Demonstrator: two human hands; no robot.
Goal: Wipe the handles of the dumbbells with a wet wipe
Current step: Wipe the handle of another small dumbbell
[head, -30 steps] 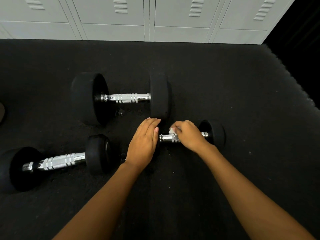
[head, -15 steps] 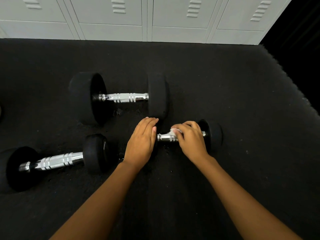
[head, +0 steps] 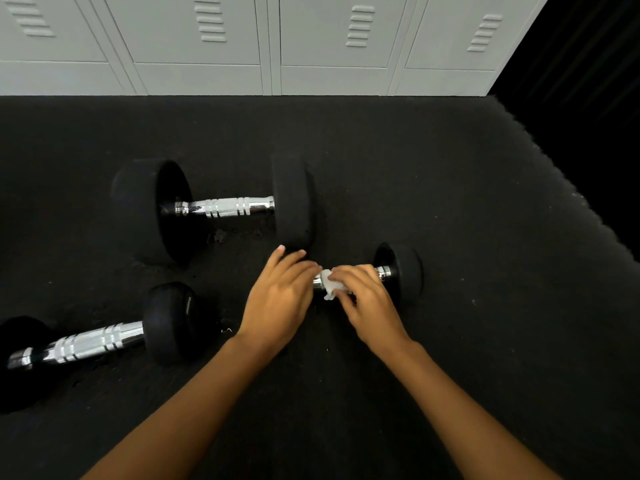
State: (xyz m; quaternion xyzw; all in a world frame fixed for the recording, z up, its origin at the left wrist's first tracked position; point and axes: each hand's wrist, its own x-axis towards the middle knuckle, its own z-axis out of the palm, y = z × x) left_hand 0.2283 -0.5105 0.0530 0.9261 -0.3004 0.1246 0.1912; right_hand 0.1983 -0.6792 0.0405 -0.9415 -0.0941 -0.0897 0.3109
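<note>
1. Head view, hands: the right hand [head: 363,299] is curled over the chrome handle [head: 381,271] of the small dumbbell [head: 403,271] nearest the person, fingers closed around a crumpled white wet wipe [head: 329,287] pressed against the bar. The left hand [head: 280,299] lies flat, fingers together, over the dumbbell's left weight, which it hides; it grips nothing that I can see and seems only to steady the dumbbell.

2. Head view, surroundings: two more dumbbells lie on the black rubber floor mat [head: 450,341]: a large dumbbell [head: 214,209] behind the hands and a mid-size dumbbell [head: 93,341] at lower left, both with bare chrome handles. Grey lockers [head: 329,46] stand along the far edge.

3. Step in hand, as I judge it: wiping the first handle, with the other two not yet reached.

4. Next move probably calls for sliding the wipe along and around the bar while the left hand stops it rolling.
</note>
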